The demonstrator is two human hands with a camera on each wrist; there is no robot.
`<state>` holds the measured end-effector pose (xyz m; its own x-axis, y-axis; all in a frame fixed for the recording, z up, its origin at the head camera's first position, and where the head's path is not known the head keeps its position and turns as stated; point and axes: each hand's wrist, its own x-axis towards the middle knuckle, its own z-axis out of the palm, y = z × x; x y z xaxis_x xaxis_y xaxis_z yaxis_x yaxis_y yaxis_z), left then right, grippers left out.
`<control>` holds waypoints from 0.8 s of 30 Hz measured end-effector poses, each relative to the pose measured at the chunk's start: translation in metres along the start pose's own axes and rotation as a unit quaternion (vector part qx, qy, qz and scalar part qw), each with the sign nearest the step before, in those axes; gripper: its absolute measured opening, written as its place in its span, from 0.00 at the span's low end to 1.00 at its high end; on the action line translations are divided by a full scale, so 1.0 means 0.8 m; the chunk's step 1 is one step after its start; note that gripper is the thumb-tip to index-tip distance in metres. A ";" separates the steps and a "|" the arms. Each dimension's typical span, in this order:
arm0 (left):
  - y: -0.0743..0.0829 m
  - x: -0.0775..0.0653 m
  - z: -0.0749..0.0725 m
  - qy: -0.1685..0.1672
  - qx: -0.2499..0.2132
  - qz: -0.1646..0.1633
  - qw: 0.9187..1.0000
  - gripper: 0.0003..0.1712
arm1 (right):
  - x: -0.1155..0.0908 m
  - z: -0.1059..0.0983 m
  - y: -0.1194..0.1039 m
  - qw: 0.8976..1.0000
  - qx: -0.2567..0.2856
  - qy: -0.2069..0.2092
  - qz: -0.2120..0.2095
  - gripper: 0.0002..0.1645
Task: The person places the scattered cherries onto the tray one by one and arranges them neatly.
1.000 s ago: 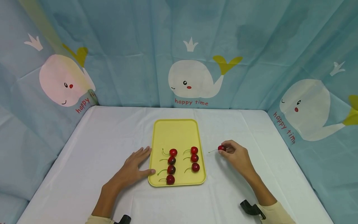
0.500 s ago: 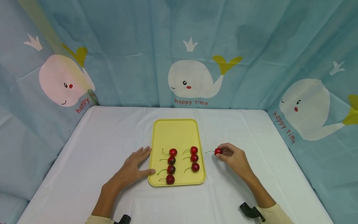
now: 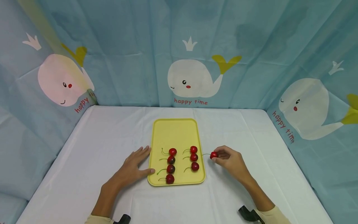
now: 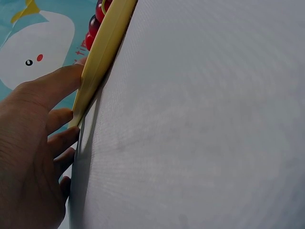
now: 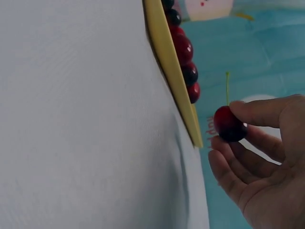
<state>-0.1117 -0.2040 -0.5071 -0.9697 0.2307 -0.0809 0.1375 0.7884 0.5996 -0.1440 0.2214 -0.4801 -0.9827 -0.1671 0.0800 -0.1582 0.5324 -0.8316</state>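
Note:
Between thumb and fingers my right hand (image 3: 232,161) pinches a dark red cherry (image 5: 230,125), its green stem pointing left toward the tray. This hand is just right of the yellow tray (image 3: 174,132), above the table. My left hand (image 3: 129,171) lies at the tray's left edge with fingers spread, the thumb over the rim and the fingertips touching the side. Inside the tray, a left column of several cherries (image 3: 170,169) and a right column of three cherries (image 3: 194,157) lie with their stems to the left.
A white cloth (image 3: 92,146) covers the table under the tray. Behind and at both sides hangs a blue curtain (image 3: 126,62) printed with whales. A black wrist device (image 3: 249,214) sits by the right sleeve.
My right hand has moved left and a little toward me with the cherry, closer to the tray's right edge. The left hand and the cherries in the tray have stayed put.

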 end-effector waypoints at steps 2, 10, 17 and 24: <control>0.000 0.000 0.000 -0.001 -0.002 -0.001 1.000 0.55 | -0.001 0.002 -0.002 1.000 0.006 -0.003 0.002 0.14; 0.002 -0.001 -0.002 0.000 -0.001 -0.003 1.000 0.55 | -0.008 0.010 -0.013 1.000 0.010 -0.021 -0.015 0.15; 0.001 -0.001 -0.001 0.002 -0.003 0.002 1.000 0.54 | -0.014 0.020 -0.018 0.999 0.026 -0.034 -0.027 0.17; 0.000 0.001 0.001 0.000 -0.009 -0.003 1.000 0.54 | -0.021 0.031 -0.022 0.998 0.014 -0.037 -0.048 0.16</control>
<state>-0.1121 -0.2035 -0.5073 -0.9707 0.2252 -0.0840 0.1277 0.7792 0.6136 -0.1223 0.1944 -0.4805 -0.9532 -0.2778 0.1195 -0.2471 0.4875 -0.8374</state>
